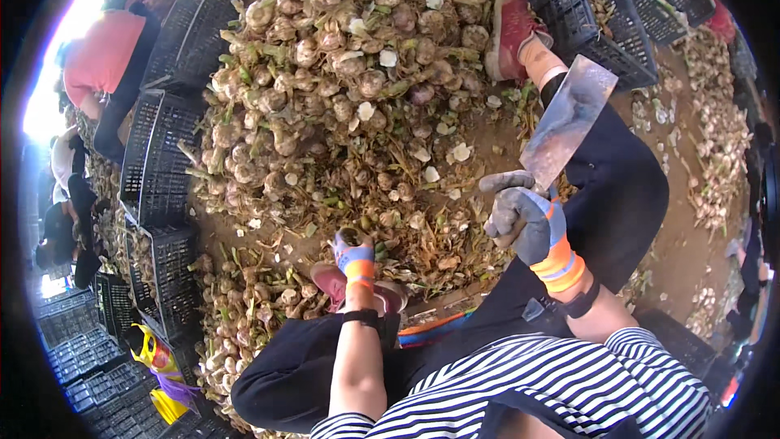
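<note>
My right hand [526, 223], in an orange and blue glove with a dark grey coating, is closed round the handle of a cleaver [570, 118]. Its broad, stained blade points up and away above my right leg. My left hand [354, 254], gloved alike, is low over the near edge of a large heap of garlic bulbs [357, 65] with dry stalks. The left fingers are curled in, and what they hold, if anything, is hidden. Loose skins and cut stalks [439, 252] lie to the right of that hand.
Black plastic crates [162, 158] line the heap's left side, and another crate [587, 16] stands at the far right. My red shoes [510, 32] flank the heap. More garlic [715, 138] lies to the right. A person in a pink top [101, 53] bends at the far left.
</note>
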Demonstrator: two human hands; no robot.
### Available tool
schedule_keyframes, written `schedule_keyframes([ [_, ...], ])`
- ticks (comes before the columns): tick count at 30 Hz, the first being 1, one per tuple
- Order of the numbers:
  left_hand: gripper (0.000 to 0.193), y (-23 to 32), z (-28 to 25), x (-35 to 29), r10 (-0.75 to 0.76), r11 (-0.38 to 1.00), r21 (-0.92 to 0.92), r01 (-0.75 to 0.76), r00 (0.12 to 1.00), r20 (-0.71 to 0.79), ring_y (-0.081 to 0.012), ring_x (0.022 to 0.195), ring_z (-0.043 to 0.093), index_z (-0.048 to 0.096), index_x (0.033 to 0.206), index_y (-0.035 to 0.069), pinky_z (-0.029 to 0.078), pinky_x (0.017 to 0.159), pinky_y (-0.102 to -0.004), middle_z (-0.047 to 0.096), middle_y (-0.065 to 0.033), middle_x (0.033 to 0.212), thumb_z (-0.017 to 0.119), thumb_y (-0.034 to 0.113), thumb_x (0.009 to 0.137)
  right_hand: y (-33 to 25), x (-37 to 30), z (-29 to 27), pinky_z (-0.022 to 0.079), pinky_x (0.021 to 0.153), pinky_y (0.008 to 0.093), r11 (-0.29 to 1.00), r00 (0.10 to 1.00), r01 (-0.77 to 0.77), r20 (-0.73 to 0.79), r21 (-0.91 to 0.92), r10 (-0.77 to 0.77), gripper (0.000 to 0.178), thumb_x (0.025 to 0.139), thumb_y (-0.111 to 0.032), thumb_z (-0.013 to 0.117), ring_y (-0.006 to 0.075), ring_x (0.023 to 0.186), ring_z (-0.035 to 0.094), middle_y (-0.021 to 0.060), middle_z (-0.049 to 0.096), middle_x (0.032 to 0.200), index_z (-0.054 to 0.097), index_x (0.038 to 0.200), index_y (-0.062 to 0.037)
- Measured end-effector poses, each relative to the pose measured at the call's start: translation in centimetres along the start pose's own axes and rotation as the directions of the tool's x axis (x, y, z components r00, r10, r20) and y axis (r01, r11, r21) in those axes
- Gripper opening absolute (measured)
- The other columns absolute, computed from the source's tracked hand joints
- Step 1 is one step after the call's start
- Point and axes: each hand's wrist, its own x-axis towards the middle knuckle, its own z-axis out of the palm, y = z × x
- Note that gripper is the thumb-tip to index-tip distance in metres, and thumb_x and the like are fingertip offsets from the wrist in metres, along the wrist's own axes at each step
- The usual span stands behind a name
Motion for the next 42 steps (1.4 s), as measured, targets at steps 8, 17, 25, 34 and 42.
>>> schedule_keyframes([
  [8, 0.048, 4.3, 2.6, -0.2, 0.269, 0.896, 0.228, -0.382, 0.874, 0.405, -0.0383, 0.115, 0.044, 0.061, 0.104, 0.014, 0.04, 0.097, -0.0379, 0.038, -0.0226, 0.13, 0.074, 0.014, 0.057, 0.3, 0.0, 2.7, 0.045, 0.046, 0.022, 0.996, 0.997, -0.073, 0.037, 0.05, 0.071, 0.021, 0.082, -0.008, 0.053, 0.0081, 0.043, 0.048, 0.0022, 0.053, 0.055, 0.062, 0.094, 0.0071],
  [17, 0.076, 11.7, 2.7, 3.0, 0.179, 0.969, 0.082, -0.231, 0.895, 0.408, -0.0379, 0.117, 0.045, 0.047, 0.126, 0.017, 0.043, 0.094, -0.0383, 0.036, -0.0253, 0.134, 0.079, 0.025, 0.058, 0.7, 0.5, 2.8, 0.043, 0.048, 0.0252, 0.998, 0.997, -0.066, 0.028, -0.02, 0.066, 0.024, 0.08, -0.01, 0.054, 0.011, 0.042, 0.046, 0.0032, 0.051, 0.052, 0.06, 0.095, 0.0087],
  [25, 0.069, 7.4, 6.4, -0.8, 0.364, 0.925, -0.193, -0.327, 0.908, 0.206, -0.0351, 0.11, 0.049, 0.051, 0.117, 0.012, 0.044, 0.093, -0.0371, 0.049, -0.0186, 0.119, 0.079, 0.011, 0.054, 0.2, 0.8, 1.8, 0.044, 0.048, 0.0235, 0.997, 0.999, -0.045, -0.01, -0.056, 0.045, 0.024, 0.081, -0.008, 0.049, 0.0097, 0.043, 0.047, 0.0034, 0.051, 0.053, 0.059, 0.095, 0.0085],
  [34, 0.065, 6.6, 2.5, 0.6, 0.315, 0.17, -0.914, 0.369, 0.859, 0.405, -0.0189, 0.094, 0.059, 0.039, 0.129, 0.008, 0.052, 0.08, -0.0317, 0.058, -0.0111, 0.112, 0.067, -0.007, 0.071, 1.0, 0.4, 2.1, 0.044, 0.041, 0.0198, 0.997, 0.995, -0.069, 0.077, 0.038, 0.066, 0.022, 0.083, -0.009, 0.053, 0.0057, 0.045, 0.05, -0.001, 0.053, 0.056, 0.062, 0.099, 0.0042],
  [42, 0.055, 6.7, -3.4, 0.0, 0.047, 0.44, -0.786, 0.435, 0.863, 0.503, -0.0276, 0.108, 0.051, 0.033, 0.134, 0.007, 0.043, 0.09, -0.0386, 0.049, -0.0144, 0.124, 0.057, 0.008, 0.084, 1.2, -0.2, 0.8, 0.043, 0.039, 0.0209, 0.999, 0.999, -0.011, 0.034, 0.039, 0.01, 0.024, 0.084, -0.014, 0.055, 0.0075, 0.048, 0.054, -0.001, 0.058, 0.061, 0.063, 0.099, 0.0027],
])
